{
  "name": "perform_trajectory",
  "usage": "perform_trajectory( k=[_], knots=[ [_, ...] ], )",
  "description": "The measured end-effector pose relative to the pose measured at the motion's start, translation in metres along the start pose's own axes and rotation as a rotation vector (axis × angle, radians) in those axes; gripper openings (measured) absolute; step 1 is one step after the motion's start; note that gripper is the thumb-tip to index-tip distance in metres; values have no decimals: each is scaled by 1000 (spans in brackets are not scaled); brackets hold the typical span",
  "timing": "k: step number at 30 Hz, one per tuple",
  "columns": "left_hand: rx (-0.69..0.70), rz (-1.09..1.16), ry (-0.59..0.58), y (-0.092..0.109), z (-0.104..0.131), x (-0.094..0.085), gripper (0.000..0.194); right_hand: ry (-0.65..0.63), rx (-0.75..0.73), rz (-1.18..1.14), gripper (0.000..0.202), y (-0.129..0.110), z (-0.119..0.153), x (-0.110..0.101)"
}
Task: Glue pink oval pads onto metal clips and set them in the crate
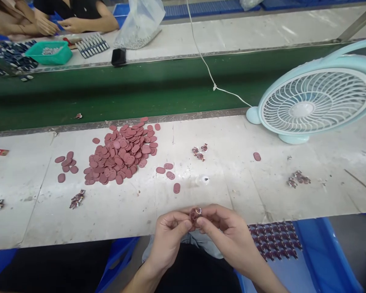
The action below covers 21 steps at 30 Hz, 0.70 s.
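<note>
Near the front edge of the white table, my left hand (171,236) and my right hand (224,228) meet, both pinching one small dark red piece (195,215) with a whitish part on it. The fingertips hide some of the piece. Beyond my hands lies a heap of flat reddish oval discs (118,156), with a few loose discs (170,175) to its right. Small clusters of dark red and white pieces (199,152) rest farther back. A small white round object (203,180) is on the table just beyond my hands.
A light blue fan (315,101) stands at the back right, its white cord (215,87) running up. A blue tray (326,248) with rows of dark red pieces sits below the table edge at right. Across the green channel (171,87) are people's hands and a teal basket (61,55).
</note>
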<state>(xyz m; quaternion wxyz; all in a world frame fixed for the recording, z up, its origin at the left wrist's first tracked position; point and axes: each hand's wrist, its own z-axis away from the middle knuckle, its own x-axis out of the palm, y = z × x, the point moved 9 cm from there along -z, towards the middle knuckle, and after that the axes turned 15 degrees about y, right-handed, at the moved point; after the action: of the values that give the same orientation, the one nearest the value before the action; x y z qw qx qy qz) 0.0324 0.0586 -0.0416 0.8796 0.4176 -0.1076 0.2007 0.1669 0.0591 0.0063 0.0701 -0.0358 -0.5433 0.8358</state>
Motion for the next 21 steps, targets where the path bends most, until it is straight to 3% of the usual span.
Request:
perform_trajectory(
  k=[21],
  knots=[
    [122, -46, -81, 1, 8, 8, 7, 86, -144, -17, 9, 2, 10, -14]
  ],
)
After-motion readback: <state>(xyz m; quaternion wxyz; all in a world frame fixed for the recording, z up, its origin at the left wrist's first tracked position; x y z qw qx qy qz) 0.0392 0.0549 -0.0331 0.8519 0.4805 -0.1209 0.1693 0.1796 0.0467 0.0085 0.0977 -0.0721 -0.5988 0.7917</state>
